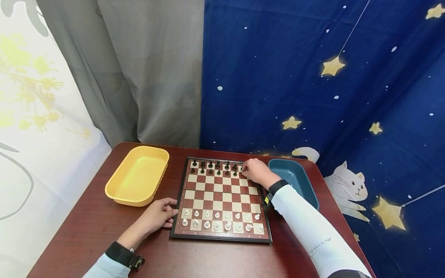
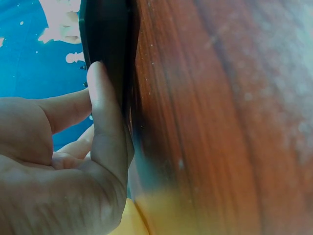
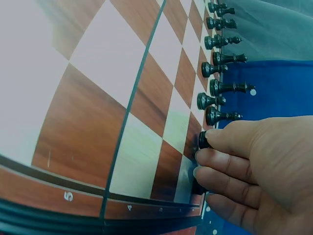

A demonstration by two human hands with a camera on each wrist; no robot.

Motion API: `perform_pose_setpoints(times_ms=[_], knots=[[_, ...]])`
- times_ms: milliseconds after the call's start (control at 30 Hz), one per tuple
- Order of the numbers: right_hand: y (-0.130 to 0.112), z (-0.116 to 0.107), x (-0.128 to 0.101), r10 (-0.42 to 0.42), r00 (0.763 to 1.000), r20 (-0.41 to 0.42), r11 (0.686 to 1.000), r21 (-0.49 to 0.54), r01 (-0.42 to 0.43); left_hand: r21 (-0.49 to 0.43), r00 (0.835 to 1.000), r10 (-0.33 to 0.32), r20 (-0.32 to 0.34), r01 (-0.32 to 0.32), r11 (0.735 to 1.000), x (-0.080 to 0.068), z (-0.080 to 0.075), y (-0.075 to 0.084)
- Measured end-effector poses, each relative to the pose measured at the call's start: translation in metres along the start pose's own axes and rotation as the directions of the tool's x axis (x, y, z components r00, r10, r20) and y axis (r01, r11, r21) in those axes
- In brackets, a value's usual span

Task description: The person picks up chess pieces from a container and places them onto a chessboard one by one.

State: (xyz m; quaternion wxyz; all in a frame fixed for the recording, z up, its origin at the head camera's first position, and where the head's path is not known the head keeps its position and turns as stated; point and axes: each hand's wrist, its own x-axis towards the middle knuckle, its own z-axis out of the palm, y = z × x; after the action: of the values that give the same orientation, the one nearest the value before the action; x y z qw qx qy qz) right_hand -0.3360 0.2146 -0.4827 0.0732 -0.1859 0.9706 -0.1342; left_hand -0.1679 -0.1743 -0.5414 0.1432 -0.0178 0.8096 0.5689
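Note:
A chessboard (image 1: 218, 188) lies on the table with black pieces (image 1: 210, 165) in two rows at the far side and white pieces (image 1: 207, 224) in two rows at the near side. At the far right corner, my right hand (image 1: 256, 170) pinches a black chess piece (image 3: 202, 140) between thumb and fingers, its base right at the squares. The hand hides most of that piece. My left hand (image 1: 160, 214) rests against the board's left edge, fingers relaxed; in the left wrist view a finger (image 2: 105, 98) lies straight along the dark board side (image 2: 110, 39).
A yellow tub (image 1: 139, 175) stands left of the board. On the right, partly behind my right forearm, is a dark blue tub (image 1: 295, 173). Grey and blue starry curtains (image 1: 250, 88) hang behind the brown table (image 1: 208, 256).

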Motion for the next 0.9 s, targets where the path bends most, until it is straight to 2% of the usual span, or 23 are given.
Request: perform_pose_setpoints(times_ms=[233, 667, 900], knots=[[-0.001, 0.004, 0.002, 0.008, 1.000, 0.022, 1.000, 0.012, -0.008, 0.000, 1.000, 0.008, 0.001, -0.008, 1.000, 0.000, 0.000, 0.000], [0.001, 0.005, 0.002, -0.007, 1.000, 0.009, 1.000, 0.018, 0.007, -0.015, 1.000, 0.014, 0.010, -0.014, 1.000, 0.000, -0.001, -0.001], [0.006, -0.005, -0.008, 0.010, 1.000, 0.006, 0.999, 0.040, -0.010, -0.013, 1.000, 0.016, 0.007, -0.015, 1.000, 0.000, -0.001, -0.002]])
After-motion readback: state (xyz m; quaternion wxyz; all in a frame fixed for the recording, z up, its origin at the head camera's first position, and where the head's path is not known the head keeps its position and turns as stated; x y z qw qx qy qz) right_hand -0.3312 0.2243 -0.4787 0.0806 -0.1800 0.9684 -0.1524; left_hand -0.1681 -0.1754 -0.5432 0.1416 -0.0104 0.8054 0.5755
